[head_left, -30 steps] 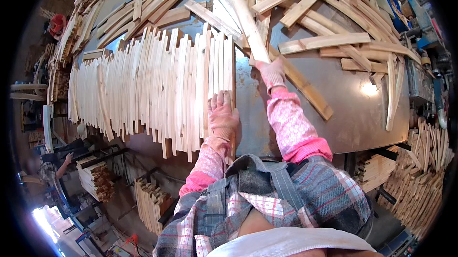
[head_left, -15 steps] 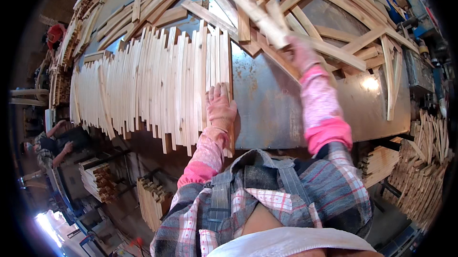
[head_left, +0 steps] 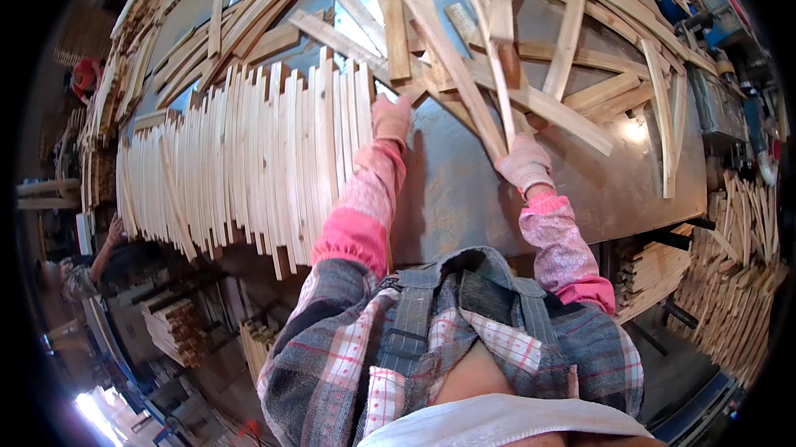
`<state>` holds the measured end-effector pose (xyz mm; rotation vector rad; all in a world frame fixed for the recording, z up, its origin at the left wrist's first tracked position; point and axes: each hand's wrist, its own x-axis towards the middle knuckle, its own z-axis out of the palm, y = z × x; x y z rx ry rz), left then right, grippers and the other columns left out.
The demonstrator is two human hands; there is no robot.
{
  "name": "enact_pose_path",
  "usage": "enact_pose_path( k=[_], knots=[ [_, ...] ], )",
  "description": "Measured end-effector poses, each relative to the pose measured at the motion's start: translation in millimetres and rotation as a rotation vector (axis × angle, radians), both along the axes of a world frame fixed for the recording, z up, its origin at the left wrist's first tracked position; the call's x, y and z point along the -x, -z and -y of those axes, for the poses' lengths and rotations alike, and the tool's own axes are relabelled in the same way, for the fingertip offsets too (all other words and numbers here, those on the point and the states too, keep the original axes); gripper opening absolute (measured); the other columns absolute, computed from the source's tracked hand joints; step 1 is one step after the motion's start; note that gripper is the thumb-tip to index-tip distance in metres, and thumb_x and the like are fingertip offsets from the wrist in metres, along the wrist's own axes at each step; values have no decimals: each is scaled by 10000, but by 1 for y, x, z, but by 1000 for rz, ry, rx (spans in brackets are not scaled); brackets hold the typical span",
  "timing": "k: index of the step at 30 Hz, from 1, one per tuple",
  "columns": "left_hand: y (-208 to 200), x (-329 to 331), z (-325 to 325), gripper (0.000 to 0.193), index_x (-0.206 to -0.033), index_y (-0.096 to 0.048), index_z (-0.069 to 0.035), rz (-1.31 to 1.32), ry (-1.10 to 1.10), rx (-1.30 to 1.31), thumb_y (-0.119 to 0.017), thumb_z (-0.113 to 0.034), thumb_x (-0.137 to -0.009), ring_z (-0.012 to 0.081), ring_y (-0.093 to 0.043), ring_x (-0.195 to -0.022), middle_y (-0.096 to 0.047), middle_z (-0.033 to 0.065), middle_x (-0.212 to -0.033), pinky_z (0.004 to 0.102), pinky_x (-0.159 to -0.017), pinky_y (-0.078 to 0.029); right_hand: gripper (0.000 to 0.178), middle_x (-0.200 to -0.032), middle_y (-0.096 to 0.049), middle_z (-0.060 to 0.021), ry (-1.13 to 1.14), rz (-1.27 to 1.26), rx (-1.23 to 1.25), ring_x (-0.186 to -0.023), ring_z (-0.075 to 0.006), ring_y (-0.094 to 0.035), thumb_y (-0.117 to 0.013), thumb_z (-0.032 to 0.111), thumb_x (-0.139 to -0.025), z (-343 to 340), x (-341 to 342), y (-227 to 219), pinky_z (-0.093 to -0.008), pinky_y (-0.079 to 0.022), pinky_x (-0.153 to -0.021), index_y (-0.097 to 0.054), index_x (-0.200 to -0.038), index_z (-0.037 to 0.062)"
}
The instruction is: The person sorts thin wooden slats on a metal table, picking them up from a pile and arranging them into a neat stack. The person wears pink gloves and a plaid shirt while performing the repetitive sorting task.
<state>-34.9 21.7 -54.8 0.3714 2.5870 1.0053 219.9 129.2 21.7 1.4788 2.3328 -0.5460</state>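
My right hand (head_left: pixel 526 165), in a pale glove, is closed around the near end of a wooden slat (head_left: pixel 454 65) that slants away to the far left. A second thin slat (head_left: pixel 494 61) also runs into that hand. My left hand (head_left: pixel 391 119), gloved too, reaches to the far right end of a long row of upright-edged slats (head_left: pixel 274 148). Its thumb and forefinger look apart, close to the ends of loose slats (head_left: pixel 396 41); whether they touch is unclear. The metal tabletop (head_left: pixel 452 206) lies beneath both hands.
Loose wooden slats (head_left: pixel 580 57) lie crisscrossed across the far right of the table. More lengths are heaped at the far left (head_left: pixel 265 7). Stacked wood (head_left: pixel 725 306) stands below at the right, with another stack (head_left: pixel 174 327) at lower left. Another person's arm (head_left: pixel 108 244) shows at the left edge.
My left hand has left the face of the slat row and moved away to its far right end. My right hand has come nearer; the slats at it now point away to the far left.
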Motion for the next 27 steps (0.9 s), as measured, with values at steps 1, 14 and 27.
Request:
enact_pose_path(
  k=[1, 14, 27],
  knots=[
    [13, 20, -11, 576, -1177, -676, 55, 41, -45, -90, -690, -412, -840, 441, -676, -1088, -712, 296, -1102, 468, -967, -518, 542, -1124, -715, -202, -22, 20, -32, -1053, -360, -716, -766, 292, -806, -5, 8, 8, -473, -581, -874, -593, -1249, 33],
    [0, 56, -162, 403, -1194, -651, 10, 359, 31, -381, -667, -235, -874, 236, -689, -842, -712, 155, -968, 386, -737, -551, 1011, -1252, -616, -194, -61, 35, -100, -1140, -330, -645, -843, 351, -776, -61, 46, 26, -449, -544, -919, -289, -1562, 38],
    [-47, -35, -96, 626, -1451, -532, -71, -412, 599, -60, -654, -234, -859, 400, -458, -1402, -484, 223, -1516, 479, -1164, -375, 911, -1328, -575, -241, -141, -268, -176, -1238, -378, -573, -795, 270, -773, -33, 19, 26, -452, -469, -1048, -369, -1538, 19]
  ],
)
